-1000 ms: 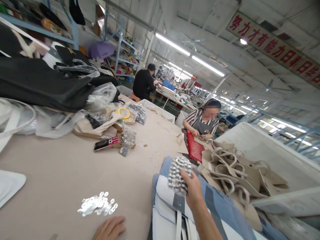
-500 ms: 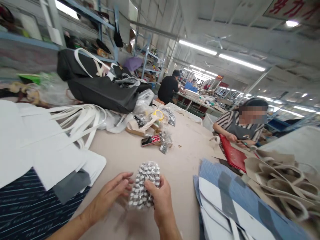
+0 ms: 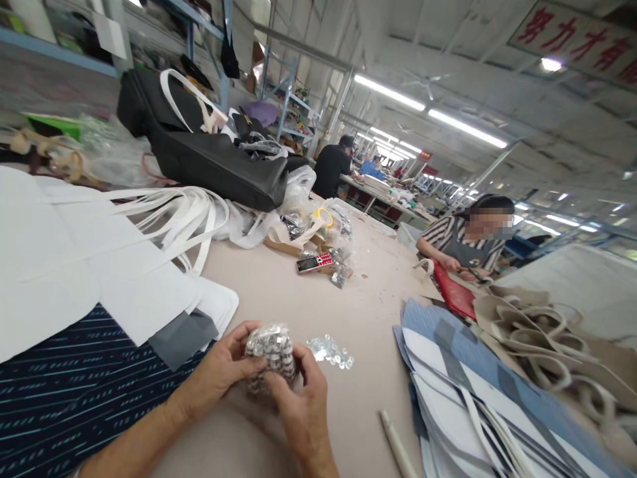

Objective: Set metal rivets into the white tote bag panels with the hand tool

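Note:
Both hands grip a clear plastic bag of small silver metal fittings (image 3: pixel 271 350) just above the beige table (image 3: pixel 279 292). My left hand (image 3: pixel 226 365) wraps the bag from the left with fingers curled on it. My right hand (image 3: pixel 298 398) pinches it from below and the right. A small heap of loose silver washers (image 3: pixel 329 350) lies on the table just right of the bag.
Dark striped cloth (image 3: pixel 74 392) and white cut pieces (image 3: pixel 60 265) lie at left. Blue and white panels (image 3: pixel 472 392) stack at right, beige straps (image 3: pixel 542 332) behind. A phone (image 3: pixel 314 263) and bagged parts lie mid-table, black bags (image 3: pixel 209 159) beyond. A person sits across at a red piece (image 3: pixel 455 299).
My right hand carried the bag from the right over to the table's middle and my left hand took hold of it too. The bag now sits lower and bunched between both hands.

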{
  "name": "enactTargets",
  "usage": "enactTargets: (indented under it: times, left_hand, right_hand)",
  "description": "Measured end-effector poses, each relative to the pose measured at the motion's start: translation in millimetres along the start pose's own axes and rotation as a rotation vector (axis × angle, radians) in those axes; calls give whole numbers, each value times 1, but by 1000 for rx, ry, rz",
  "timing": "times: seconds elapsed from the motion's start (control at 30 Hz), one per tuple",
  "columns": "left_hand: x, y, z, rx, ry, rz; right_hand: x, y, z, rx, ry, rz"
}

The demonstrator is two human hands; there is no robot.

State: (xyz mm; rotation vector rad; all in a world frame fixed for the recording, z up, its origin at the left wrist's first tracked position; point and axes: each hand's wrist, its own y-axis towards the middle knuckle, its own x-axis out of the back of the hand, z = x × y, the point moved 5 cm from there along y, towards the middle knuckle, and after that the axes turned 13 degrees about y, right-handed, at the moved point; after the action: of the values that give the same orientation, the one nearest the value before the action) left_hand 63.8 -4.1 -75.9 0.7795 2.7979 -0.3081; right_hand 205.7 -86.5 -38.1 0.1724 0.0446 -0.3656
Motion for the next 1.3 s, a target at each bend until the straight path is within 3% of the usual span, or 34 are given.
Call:
enactTargets:
  times: [0.17,0.3,0.47,0.63,0.83,1.1,1.3]
  left_hand:
    - [2,-4,-4,-25,-9,121]
    - [-7,-10,-2,53,-201,216]
    - [-20,-18,5,257,-468,263]
    - [-18,-15,11,331,-460,259]
    - [-26,-16,10,375,-418,269]
    - [-35,-11,9,316,-298,225]
    - [-35,-10,15,323,-288,264]
  right_hand:
    - [-2,-19,7,210,-83,-27]
    - [-7,-33,20,327,-143,-87]
    - [-19,-44,26,200,114,9]
    - [-21,-49,1,-46,344,-165]
    - [-23,-51,-9,-253,287,-209]
    - [-5,-41,-16,-271,320,-317]
    - [-3,-40,-28,-301,487,-258]
